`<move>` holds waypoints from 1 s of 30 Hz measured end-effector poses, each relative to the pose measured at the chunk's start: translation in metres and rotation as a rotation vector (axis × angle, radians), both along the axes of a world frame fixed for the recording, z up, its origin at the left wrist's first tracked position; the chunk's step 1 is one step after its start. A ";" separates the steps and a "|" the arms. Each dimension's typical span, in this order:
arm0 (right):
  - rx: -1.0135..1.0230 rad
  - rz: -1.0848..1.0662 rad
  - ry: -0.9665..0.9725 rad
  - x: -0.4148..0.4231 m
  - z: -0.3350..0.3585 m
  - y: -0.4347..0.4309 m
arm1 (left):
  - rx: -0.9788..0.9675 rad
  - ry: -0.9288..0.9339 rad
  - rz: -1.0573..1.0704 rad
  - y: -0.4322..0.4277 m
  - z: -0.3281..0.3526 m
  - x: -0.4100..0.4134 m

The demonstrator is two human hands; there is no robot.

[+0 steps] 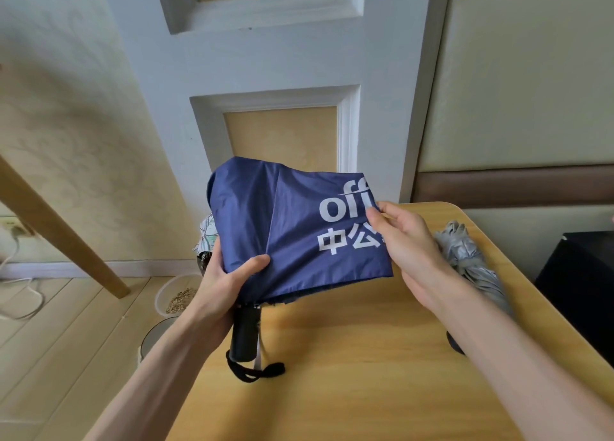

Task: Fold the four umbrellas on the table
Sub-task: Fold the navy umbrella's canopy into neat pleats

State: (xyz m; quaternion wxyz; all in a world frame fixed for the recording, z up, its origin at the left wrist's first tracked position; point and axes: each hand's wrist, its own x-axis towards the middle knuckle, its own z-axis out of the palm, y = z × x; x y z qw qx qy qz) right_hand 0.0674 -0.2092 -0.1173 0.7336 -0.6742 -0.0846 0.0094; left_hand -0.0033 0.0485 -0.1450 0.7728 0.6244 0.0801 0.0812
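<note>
Navy umbrella (282, 234), lettering (345, 221) half-hidden, gripped by left hand (226, 284), pinched by right hand (408, 241).

The left hand (229, 284) and right hand (408, 238) are bare, with slim fingers. The left forearm (159, 367) and right forearm (518, 351) are bare too, uncovered from wrist to the near edge of view. Both are slender and smooth; fingernail detail is too small to tell.
</note>
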 end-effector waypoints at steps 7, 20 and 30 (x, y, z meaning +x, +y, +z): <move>-0.080 -0.016 -0.018 -0.004 -0.001 -0.001 | 0.007 -0.077 0.096 -0.005 -0.002 -0.003; -0.110 -0.111 0.059 -0.004 0.007 -0.005 | 0.293 -0.123 0.049 -0.012 -0.015 -0.006; 0.042 0.035 0.003 -0.006 0.039 -0.006 | 0.291 0.037 -0.317 -0.016 -0.005 -0.011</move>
